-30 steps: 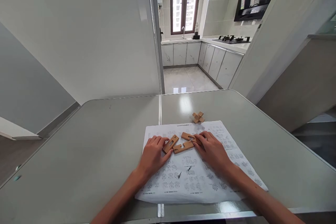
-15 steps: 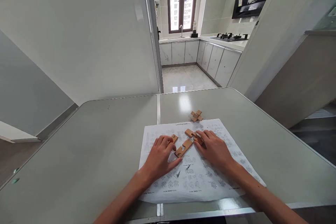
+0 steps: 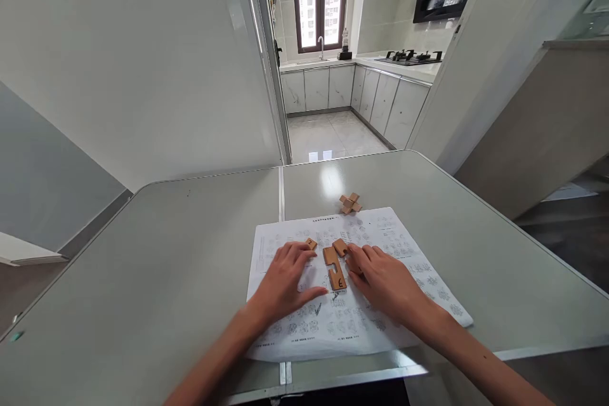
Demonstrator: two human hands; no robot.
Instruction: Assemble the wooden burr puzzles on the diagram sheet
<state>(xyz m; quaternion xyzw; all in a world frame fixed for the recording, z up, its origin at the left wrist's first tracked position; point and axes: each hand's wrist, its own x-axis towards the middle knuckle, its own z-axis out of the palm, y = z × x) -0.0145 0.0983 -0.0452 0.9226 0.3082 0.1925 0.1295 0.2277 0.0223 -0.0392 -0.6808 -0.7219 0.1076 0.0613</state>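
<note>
My left hand rests on the printed sheet with thumb and fingers apart. Its fingertips are by a flat wooden puzzle piece marked 2, partly hidden under them. Between both hands lies a notched wooden puzzle piece marked 3, untouched. My right hand has its fingers curled over another wooden puzzle piece, mostly covered. Just beyond its fingertips a further wooden puzzle piece shows one end; whether they touch it I cannot tell.
An assembled wooden cross-shaped puzzle stands past the sheet's far edge. All this is on a grey-green table with a metal seam. Behind it are a white panel and a kitchen with a counter and gas stove.
The piece marked 3 has swung from a slant to nearly lengthwise. My left thumb and fingers have come away from it. The whole view has shifted slightly.
</note>
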